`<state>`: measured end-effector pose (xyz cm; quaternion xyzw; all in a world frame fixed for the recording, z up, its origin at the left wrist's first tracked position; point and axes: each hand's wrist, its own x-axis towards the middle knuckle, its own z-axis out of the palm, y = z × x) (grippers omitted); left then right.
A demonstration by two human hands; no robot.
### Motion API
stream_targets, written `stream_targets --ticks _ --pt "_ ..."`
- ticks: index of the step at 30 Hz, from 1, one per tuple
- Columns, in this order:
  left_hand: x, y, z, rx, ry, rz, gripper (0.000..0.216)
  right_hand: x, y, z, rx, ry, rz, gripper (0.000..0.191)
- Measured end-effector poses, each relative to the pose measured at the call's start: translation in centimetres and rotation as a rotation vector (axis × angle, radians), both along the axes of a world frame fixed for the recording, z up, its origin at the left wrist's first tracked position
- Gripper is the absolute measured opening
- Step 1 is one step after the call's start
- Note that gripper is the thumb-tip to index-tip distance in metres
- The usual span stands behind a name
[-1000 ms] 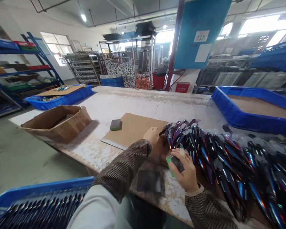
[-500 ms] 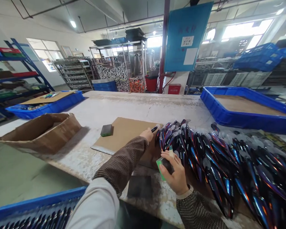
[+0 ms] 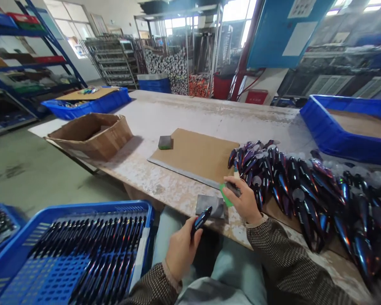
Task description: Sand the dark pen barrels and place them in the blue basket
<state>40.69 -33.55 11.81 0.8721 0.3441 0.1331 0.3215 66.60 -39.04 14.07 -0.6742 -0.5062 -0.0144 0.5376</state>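
Observation:
My left hand [image 3: 183, 243] is closed on a dark glossy fishing lure [image 3: 201, 221] with pale lettering, held in front of the table edge. My right hand [image 3: 241, 198] grips a small block with a green edge and a dark face [image 3: 226, 195]. A pale stick with a teal end [image 3: 236, 170] sticks up beyond its fingers; how it is held is hidden. A grey sheet [image 3: 205, 202] lies at the table edge, partly behind the lure. Right of my right hand is a large pile of similar lures [image 3: 282, 178] with clear round lips.
A cardboard sheet [image 3: 199, 159] with a dark block [image 3: 165, 142] on it lies mid-table. An open cardboard box [image 3: 110, 137] is at the left edge. Low at left stands a blue crate [image 3: 114, 205] with rows of lures. Blue trays [image 3: 336, 131] [image 3: 98, 103] stand farther back.
My left hand has drawn back from the pile's edge toward my lap, bringing the lure along. My right hand still grips the block. The view has tilted down and shifted left.

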Motion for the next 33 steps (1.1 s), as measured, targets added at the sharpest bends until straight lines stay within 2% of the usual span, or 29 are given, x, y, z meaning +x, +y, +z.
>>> stream_targets --ticks 3,8,11,14,18,22,27,31,33 --pt "0.6 -1.4 -1.0 -0.022 -0.028 0.038 0.034 -0.8 1.5 0.0 -0.106 -0.138 0.011 0.028" --pt "1.5 -1.9 -1.5 -0.017 0.085 0.035 0.033 -3.0 3.6 -0.4 -0.250 -0.266 -0.106 0.021" --pt "1.4 -2.0 -1.8 -0.021 0.170 0.023 0.033 -5.0 3.9 -0.3 -0.252 -0.370 -0.035 0.022" --pt "1.2 -2.1 -2.0 -0.032 0.197 0.024 0.033 -5.7 3.9 -0.1 -0.287 -0.475 0.045 0.023" --pt "1.3 -2.4 -1.9 -0.051 0.221 0.028 0.031 -5.2 3.9 -0.1 -0.305 -0.448 -0.048 0.020" --pt "1.6 -2.5 -1.5 -0.080 0.249 0.028 0.030 -5.3 3.7 -0.2 -0.315 -0.496 0.085 0.024" --pt "1.7 -2.4 -1.1 -0.085 0.271 0.015 0.030 -5.0 3.6 -0.3 -0.345 -0.490 -0.055 0.019" --pt "1.6 -2.4 -1.2 -0.098 0.285 0.017 0.029 -5.3 3.5 -0.2 -0.341 -0.540 0.062 0.024" --pt "1.6 -2.3 -1.2 -0.091 0.275 0.017 0.029 -5.0 3.5 -0.1 -0.366 -0.538 0.021 0.021"
